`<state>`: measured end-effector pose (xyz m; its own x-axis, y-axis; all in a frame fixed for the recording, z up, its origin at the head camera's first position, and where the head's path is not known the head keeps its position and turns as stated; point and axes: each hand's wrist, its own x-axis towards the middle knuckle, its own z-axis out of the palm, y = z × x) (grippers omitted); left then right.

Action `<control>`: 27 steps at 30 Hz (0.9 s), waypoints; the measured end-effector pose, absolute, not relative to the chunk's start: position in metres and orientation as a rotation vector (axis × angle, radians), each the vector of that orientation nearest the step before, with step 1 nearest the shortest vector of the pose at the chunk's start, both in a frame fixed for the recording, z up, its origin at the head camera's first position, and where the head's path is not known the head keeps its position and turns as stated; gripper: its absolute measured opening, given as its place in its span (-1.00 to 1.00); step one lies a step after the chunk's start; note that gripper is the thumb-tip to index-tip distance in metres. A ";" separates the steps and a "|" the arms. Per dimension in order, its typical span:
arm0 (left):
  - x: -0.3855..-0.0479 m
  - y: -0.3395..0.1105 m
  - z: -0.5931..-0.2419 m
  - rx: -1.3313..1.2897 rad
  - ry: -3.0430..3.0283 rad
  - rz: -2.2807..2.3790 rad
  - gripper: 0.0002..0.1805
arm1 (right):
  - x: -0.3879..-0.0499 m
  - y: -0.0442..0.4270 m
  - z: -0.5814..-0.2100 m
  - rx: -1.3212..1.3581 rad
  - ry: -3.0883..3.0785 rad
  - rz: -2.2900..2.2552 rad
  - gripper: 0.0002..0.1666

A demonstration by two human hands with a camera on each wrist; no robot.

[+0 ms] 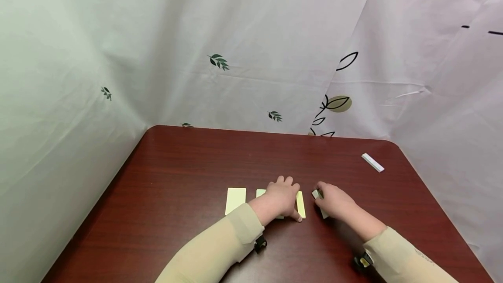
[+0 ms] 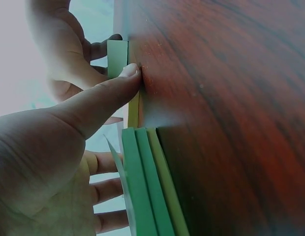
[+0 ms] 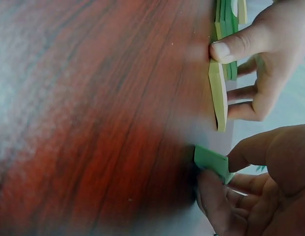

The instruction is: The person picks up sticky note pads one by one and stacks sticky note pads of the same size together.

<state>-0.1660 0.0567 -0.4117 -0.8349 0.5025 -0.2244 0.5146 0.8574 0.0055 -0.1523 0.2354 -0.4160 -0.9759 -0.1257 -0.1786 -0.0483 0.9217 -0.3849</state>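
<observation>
In the head view my left hand (image 1: 277, 200) reaches over a stack of green and yellow sticky note pads (image 2: 147, 182), covering most of it. Its straight thumb touches the near end of a narrow yellow sticky note pad (image 3: 219, 96), while the other fingers extend beyond. To the right, my right hand (image 1: 334, 200) pinches a green sticky note pad (image 3: 211, 161) between thumb and fingers, tilted up from the tabletop. A pale yellow sticky note pad (image 1: 235, 201) lies flat to the left of the left hand.
A narrow white bar (image 1: 372, 162) lies near the back right corner of the reddish-brown wooden table (image 1: 188, 156). White cloth (image 1: 251, 25) with leaf prints hangs behind and along both sides. Each wrist carries a small black device (image 1: 260, 244).
</observation>
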 end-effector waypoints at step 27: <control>-0.166 0.058 -0.408 0.760 2.791 -0.088 -0.08 | -0.155 0.250 -0.419 -0.105 2.495 -1.238 -0.55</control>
